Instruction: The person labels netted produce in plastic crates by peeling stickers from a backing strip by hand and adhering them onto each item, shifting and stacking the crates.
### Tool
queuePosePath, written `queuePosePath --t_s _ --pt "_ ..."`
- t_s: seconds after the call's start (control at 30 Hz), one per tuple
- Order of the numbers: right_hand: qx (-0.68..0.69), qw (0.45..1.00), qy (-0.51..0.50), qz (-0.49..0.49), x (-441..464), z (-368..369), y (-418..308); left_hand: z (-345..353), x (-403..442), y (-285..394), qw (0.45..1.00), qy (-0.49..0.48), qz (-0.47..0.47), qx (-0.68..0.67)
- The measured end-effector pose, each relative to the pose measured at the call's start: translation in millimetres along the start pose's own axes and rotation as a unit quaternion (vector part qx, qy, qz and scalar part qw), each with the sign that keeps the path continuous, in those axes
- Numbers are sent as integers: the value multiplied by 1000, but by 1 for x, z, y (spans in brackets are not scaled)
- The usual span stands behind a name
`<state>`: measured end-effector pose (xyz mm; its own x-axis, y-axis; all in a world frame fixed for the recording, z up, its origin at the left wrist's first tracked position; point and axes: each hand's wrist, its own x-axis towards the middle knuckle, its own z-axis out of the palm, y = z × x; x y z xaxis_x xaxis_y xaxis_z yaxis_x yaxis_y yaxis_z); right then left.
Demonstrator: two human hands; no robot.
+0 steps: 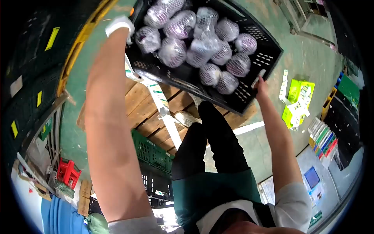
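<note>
A black plastic crate (140, 64) hangs tilted over a wooden pallet, held between both hands. Inside lie several roundish purple-looking items (173, 52) in whitish net or film wrapping; their exact kind cannot be made out. My left hand (120, 26), in white at the wrist or glove, is at the crate's left side, its fingers mostly hidden. On the opposite side, my right hand (261, 87) grips the crate's wall near its slotted corner, fingers closed round it.
Below is the wooden pallet (142, 101) with a white printed strip (157, 97) across it. A green crate (150, 154) stands near my legs. Yellow-green packaging (298, 97) lies on the floor at right. Dark stacked crates (35, 78) line the left; a red crate (69, 172) sits lower left.
</note>
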<state>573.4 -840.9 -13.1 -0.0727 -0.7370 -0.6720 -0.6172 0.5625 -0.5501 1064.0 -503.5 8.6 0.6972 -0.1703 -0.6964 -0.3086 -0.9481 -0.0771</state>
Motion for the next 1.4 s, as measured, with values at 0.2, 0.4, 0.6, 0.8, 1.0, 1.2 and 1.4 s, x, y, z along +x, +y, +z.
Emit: queuePosePath --t_s 0.2,0.4,0.6,0.8,1.0,1.2,1.4 --pt "-241 964 -31 -107 -104 -72 -109 73 -196 -126 986 -72 -15 -153" --pt "-332 909 -178 -181 -248 -10 -205 151 -496 -232 887 31 -212 -410" --pt "-487 697 -358 -386 -421 86 -243 190 -789 -197 704 -1 -463 -538" --pt "-499 546 -479 -472 -650 78 -207 214 -991 -77 400 125 -587 -692" --pt "-522 309 -596 -526 -818 95 -134 214 -1072 -42 347 183 -633 -668" --pt "-492 220 -610 -581 -848 152 -105 209 -1054 -18 329 230 -668 -627" --pt "-490 86 -574 -651 -836 205 -84 257 -1008 -10 384 202 -654 -619"
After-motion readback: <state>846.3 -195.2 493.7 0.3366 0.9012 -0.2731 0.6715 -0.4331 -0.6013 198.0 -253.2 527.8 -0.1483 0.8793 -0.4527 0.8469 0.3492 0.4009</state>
